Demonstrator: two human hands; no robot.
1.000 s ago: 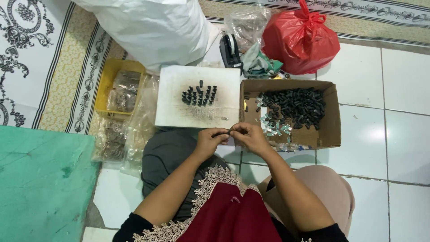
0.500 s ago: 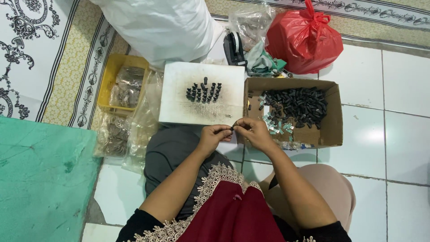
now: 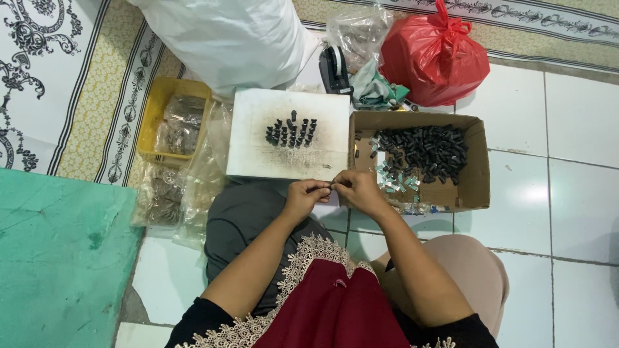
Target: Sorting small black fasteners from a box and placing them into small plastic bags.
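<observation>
My left hand [image 3: 307, 194] and my right hand [image 3: 356, 188] meet fingertip to fingertip over my lap, pinching one small dark part [image 3: 333, 186] between them. Just beyond them lies a white foam board [image 3: 258, 151] with several small black parts [image 3: 291, 131] standing upright in rows. To the right, an open cardboard box [image 3: 476, 169] holds a heap of the same black parts [image 3: 422, 147] and some small pale bits [image 3: 394, 180].
A yellow tray [image 3: 151, 126] with clear bags sits left of the board, with more clear bags [image 3: 169, 193] below it. A red plastic bag [image 3: 433, 59], a white sack [image 3: 227, 40] and a black tape dispenser [image 3: 335, 68] lie at the back. A green surface [image 3: 58, 258] fills the lower left.
The view has shifted slightly, so everything sits a little further right and up. Both hands stay together on the small part.
</observation>
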